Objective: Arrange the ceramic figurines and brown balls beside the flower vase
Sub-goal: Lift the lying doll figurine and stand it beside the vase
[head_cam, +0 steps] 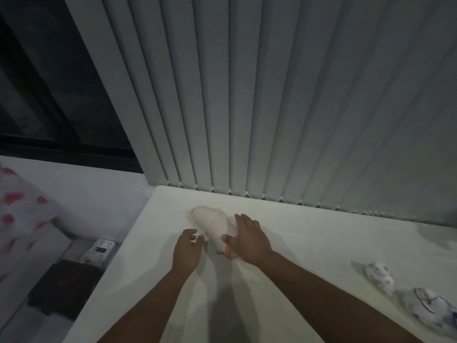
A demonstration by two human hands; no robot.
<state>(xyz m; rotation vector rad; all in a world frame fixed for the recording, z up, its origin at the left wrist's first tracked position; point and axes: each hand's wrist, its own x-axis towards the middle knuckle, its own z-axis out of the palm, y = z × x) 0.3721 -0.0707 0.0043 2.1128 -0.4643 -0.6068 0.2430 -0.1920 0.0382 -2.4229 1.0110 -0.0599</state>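
Note:
A white ceramic figurine (212, 224) with small orange-red marks lies tilted on the white tabletop (309, 238), its far end toward the blinds. My right hand (248, 237) grips its near end, thumb and fingers wrapped around it. Just left of the figurine, my left hand (186, 248) hovers with fingers spread, holding nothing and apart from the figurine. At the right edge stand two more white figurines: a small one (379, 276) with dotted marks and a larger one (430, 306) with red and blue paint, partly cut off. No vase or brown balls are in sight.
Grey vertical blinds (272, 107) hang right behind the table's far edge. Left of the table, lower down, sit a dark box (64, 288), a white socket device (100, 250) and red-patterned white fabric (19, 209). A dark window (37, 95) fills the upper left.

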